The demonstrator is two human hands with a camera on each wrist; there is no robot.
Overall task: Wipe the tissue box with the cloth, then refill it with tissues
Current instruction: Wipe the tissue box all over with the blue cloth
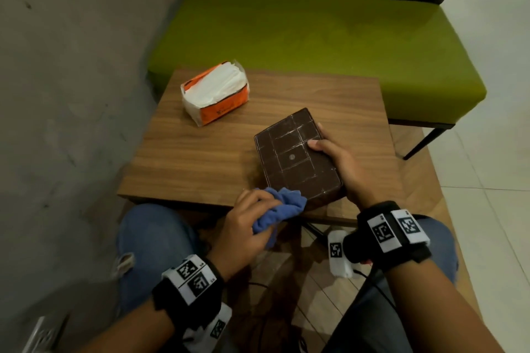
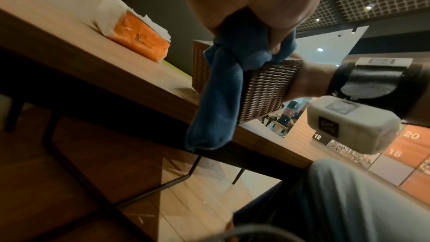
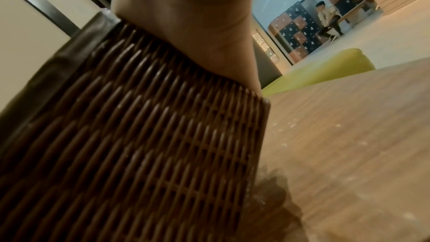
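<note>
A dark brown woven tissue box (image 1: 295, 156) (image 2: 267, 91) (image 3: 139, 144) lies on the wooden table (image 1: 200, 157) with a flat panelled face upward. My right hand (image 1: 332, 157) (image 3: 186, 30) grips its right side, thumb on top. My left hand (image 1: 252, 215) (image 2: 256, 6) holds a bunched blue cloth (image 1: 282, 209) (image 2: 223, 84) against the box's near corner; part of the cloth hangs past the table edge. An orange pack of white tissues (image 1: 215, 94) (image 2: 137, 38) lies at the table's far left.
A green bench seat (image 1: 315, 34) (image 3: 325, 69) runs behind the table. A grey wall (image 1: 71, 80) stands to the left. My knees in jeans (image 1: 152, 238) sit under the near table edge. A person sits far off in the right wrist view.
</note>
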